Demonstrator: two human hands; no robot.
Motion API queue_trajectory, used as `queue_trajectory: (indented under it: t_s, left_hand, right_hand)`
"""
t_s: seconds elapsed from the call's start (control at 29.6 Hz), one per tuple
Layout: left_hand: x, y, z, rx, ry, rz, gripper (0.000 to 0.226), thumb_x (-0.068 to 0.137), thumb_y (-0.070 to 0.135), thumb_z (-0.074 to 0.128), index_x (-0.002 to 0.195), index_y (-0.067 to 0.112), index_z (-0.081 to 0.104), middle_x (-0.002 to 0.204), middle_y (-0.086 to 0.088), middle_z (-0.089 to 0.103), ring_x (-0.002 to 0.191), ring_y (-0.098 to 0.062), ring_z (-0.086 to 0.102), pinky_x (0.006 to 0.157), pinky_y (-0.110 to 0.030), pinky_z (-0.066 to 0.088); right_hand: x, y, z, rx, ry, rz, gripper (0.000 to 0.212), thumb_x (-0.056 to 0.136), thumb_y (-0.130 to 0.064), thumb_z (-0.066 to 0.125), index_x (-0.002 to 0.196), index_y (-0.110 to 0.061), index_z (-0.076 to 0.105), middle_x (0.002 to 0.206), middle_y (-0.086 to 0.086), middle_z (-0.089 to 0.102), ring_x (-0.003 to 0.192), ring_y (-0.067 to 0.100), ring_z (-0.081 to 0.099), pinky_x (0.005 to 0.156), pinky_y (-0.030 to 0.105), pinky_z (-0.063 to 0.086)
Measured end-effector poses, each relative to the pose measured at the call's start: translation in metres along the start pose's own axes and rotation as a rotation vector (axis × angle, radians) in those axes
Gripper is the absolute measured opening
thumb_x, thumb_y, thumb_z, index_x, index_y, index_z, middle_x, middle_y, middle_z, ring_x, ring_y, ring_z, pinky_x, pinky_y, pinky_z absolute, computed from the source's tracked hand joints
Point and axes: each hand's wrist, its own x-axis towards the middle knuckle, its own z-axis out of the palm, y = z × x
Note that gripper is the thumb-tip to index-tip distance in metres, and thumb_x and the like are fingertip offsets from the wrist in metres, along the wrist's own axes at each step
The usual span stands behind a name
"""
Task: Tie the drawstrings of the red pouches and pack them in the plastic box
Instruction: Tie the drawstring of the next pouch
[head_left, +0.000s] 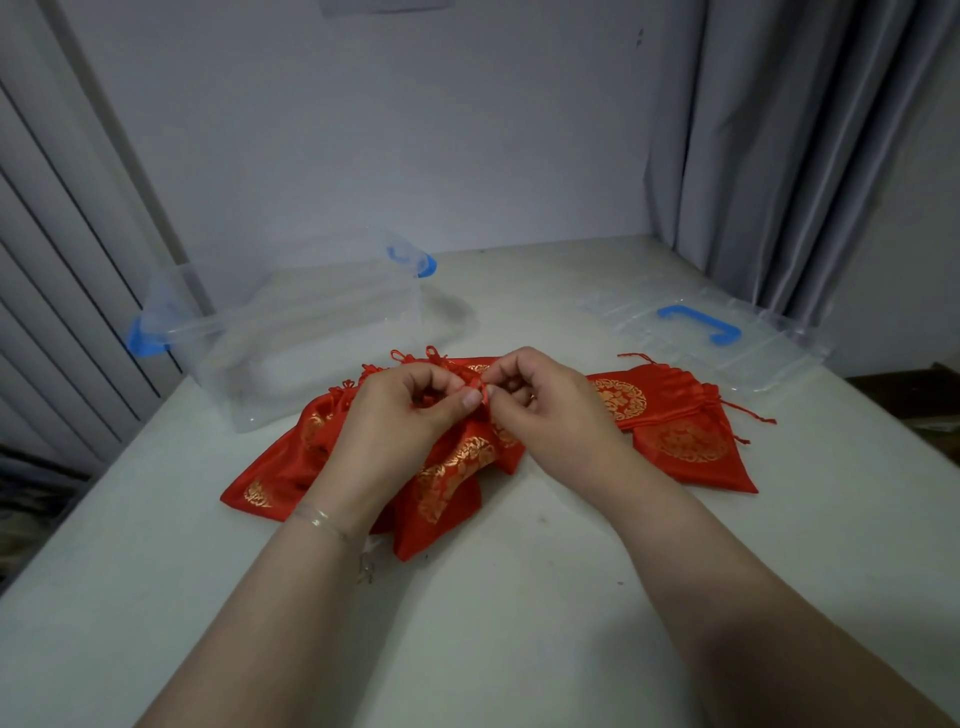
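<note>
Several red satin pouches with gold print lie in a heap on the white table. One pouch (457, 467) is lifted at its neck between my hands. My left hand (410, 410) and my right hand (540, 405) both pinch its red drawstring (484, 396), fingertips almost touching above the gathered mouth. Two flat pouches (675, 426) lie to the right with loose strings trailing. More pouches (280, 467) spread to the left under my left wrist. The clear plastic box (291, 332) with blue latches stands open behind the heap on the left.
The box's clear lid (727, 338) with a blue handle lies flat at the back right. Grey curtains (810, 130) hang at the right, a wall stands behind the table, and the table's left edge drops off beside the box.
</note>
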Motion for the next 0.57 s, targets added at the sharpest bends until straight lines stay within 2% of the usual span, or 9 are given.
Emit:
queue_trajectory:
  t_s: [0.1,0.2,0.27,0.34,0.44,0.57]
  left_hand:
    - [0.0014,-0.0027,-0.0031,-0.018,-0.059,-0.03,0.009,0.078,0.009,0.075,0.076,0.015,0.068,0.061,0.015,0.063,0.057,0.007,0.052,0.061,-0.01,0.041]
    - [0.0015,-0.0043,-0.0043,-0.149,-0.081,-0.101,0.011,0.078,0.004,0.074,0.078,0.013,0.068,0.073,0.001,0.067,0.071,-0.008,0.06,0.072,-0.024,0.048]
    - [0.0014,-0.0037,-0.005,-0.22,-0.09,-0.137,0.012,0.079,0.002,0.072,0.077,0.013,0.068,0.072,0.0,0.066,0.071,-0.011,0.059,0.072,-0.026,0.048]
    - [0.0018,-0.0029,-0.0052,-0.25,-0.095,-0.15,0.011,0.079,0.003,0.071,0.077,0.013,0.068,0.071,0.0,0.066,0.07,-0.01,0.058,0.07,-0.022,0.048]
    - [0.0018,-0.002,-0.0049,-0.173,-0.056,-0.126,0.011,0.078,0.003,0.073,0.08,0.014,0.069,0.07,0.004,0.066,0.068,-0.004,0.058,0.067,-0.014,0.047]
    - [0.0006,-0.0016,-0.0031,0.127,0.013,-0.01,0.013,0.076,0.014,0.077,0.078,0.024,0.069,0.069,0.012,0.065,0.059,0.007,0.053,0.059,-0.007,0.04]
  right_hand:
    - [0.0013,0.0001,0.0002,-0.01,0.011,-0.005,0.021,0.085,-0.013,0.063,0.081,-0.032,0.056,0.066,-0.019,0.055,0.058,-0.001,0.053,0.065,0.025,0.047]
    - [0.002,0.0009,0.0,0.048,0.013,0.043,0.026,0.086,-0.011,0.063,0.077,-0.034,0.055,0.067,-0.012,0.059,0.059,0.01,0.057,0.066,0.032,0.05]
    - [0.003,0.0008,-0.0001,0.187,-0.008,0.108,0.024,0.087,-0.007,0.061,0.079,-0.03,0.058,0.069,0.001,0.059,0.059,0.02,0.058,0.064,0.035,0.051]
    - [0.0042,0.0008,0.0002,0.312,-0.05,0.174,0.02,0.088,-0.004,0.059,0.081,-0.022,0.059,0.067,0.006,0.058,0.054,0.012,0.057,0.06,0.029,0.051]
    - [0.0041,-0.0009,-0.0003,0.399,-0.129,0.245,0.017,0.09,-0.002,0.057,0.082,-0.017,0.06,0.063,0.004,0.057,0.05,0.002,0.055,0.054,0.018,0.051]
    - [0.0019,-0.0007,0.0,0.424,-0.192,0.273,0.015,0.09,-0.005,0.058,0.081,-0.016,0.062,0.072,0.006,0.062,0.055,0.004,0.055,0.058,0.017,0.05]
